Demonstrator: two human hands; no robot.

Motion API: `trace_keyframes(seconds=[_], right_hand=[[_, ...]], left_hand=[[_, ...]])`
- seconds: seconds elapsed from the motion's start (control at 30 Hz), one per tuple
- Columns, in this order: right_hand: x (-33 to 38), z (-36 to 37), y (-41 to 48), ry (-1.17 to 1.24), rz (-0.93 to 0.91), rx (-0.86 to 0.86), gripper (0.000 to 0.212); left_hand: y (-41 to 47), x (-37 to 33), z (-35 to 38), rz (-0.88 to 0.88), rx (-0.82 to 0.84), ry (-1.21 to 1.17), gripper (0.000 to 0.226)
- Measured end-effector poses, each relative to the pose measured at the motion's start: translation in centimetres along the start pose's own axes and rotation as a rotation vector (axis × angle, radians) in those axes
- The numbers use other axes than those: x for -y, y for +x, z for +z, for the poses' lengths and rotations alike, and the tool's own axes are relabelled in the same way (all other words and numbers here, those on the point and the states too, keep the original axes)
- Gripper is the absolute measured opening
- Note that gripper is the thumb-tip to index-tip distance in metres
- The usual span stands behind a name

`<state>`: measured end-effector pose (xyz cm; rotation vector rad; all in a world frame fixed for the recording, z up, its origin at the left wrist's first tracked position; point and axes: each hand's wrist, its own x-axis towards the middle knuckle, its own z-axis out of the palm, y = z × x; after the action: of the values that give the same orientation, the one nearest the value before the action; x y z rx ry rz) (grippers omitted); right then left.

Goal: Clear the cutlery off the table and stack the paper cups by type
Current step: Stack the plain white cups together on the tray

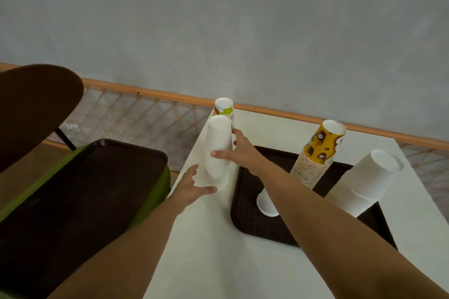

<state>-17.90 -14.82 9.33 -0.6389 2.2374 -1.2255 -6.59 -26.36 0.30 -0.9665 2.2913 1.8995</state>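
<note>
**A:** what kind of place is this, someone's kitchen?

**B:** nah, looks like a canteen or cafeteria to me. There's a brown serving tray [245, 221] on a plain white worktop [218, 262], and a second brown tray [85, 189] sitting on a green seat [150, 206] right beside it.

**A:** the cups too I guess?

**B:** yep, disposable ones in bulk: a tall stack of yellow coffee-print cups [318, 150], plus plain white cup stacks [364, 184]. Then a bare grey wall [218, 19], wooden skirting [170, 96], patterned floor tiles [145, 116] and a dark chair back [31, 109]. Self-service dining room, not a home.
</note>
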Motion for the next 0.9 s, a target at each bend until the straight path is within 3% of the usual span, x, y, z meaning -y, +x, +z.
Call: trace_keyframes(seconds=[0.47, 0.9], right_hand=[[-0.3, 1.4, 2.0, -0.022, -0.023, -0.131, 0.081], [0.0, 1.8, 1.2, -0.017, -0.020, -0.084, 0.075]], left_hand=[[6.5, 1.5, 1.4, 0.089, 0.137, 0.009, 0.096], [6.2, 3.2, 1.3, 0.065, 0.021, 0.170, 0.094]])
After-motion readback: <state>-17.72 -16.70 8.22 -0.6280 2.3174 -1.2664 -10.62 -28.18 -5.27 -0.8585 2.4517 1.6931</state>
